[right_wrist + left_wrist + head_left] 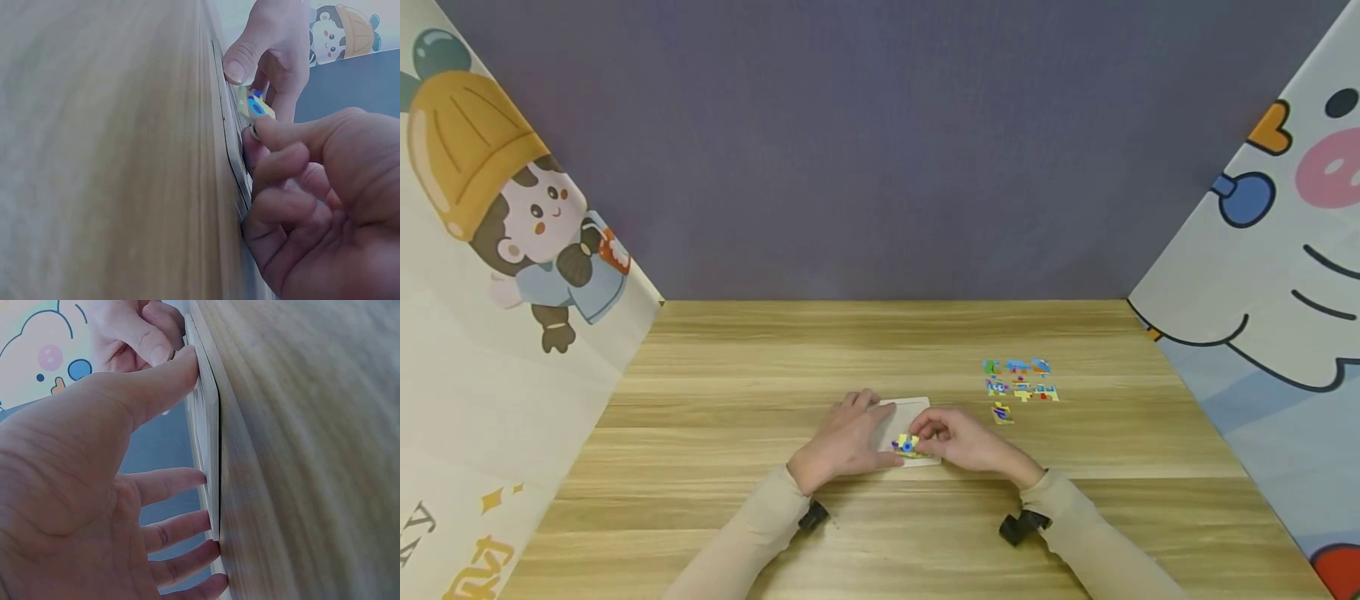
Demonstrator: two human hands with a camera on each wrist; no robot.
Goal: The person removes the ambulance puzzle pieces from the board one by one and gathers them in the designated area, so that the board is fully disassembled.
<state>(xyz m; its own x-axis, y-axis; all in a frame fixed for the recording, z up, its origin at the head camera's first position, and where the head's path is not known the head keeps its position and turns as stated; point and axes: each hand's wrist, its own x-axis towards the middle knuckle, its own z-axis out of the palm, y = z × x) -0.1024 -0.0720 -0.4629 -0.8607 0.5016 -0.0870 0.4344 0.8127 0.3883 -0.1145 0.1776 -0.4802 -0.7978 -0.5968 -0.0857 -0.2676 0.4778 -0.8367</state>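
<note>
A shallow white puzzle tray point(906, 411) lies on the table between the two hands. My left hand point(844, 440) rests along the tray's left side with fingers spread, its thumb on the near edge. In the left wrist view the fingertips point(199, 519) lie right at the tray's rim. Between thumb and fingers, my right hand point(961, 437) pinches a yellow jigsaw piece point(255, 107) with a blue round mark. The piece is tilted over the tray's near part, and colourful pieces under it are mostly hidden by the hands.
Several loose jigsaw pieces lie in rows to the right of the tray, among them a blue and orange one point(1041, 366). A single piece point(1002, 413) sits nearest the right hand. A grey back wall point(895, 150) and printed side panels enclose the wooden table point(737, 358).
</note>
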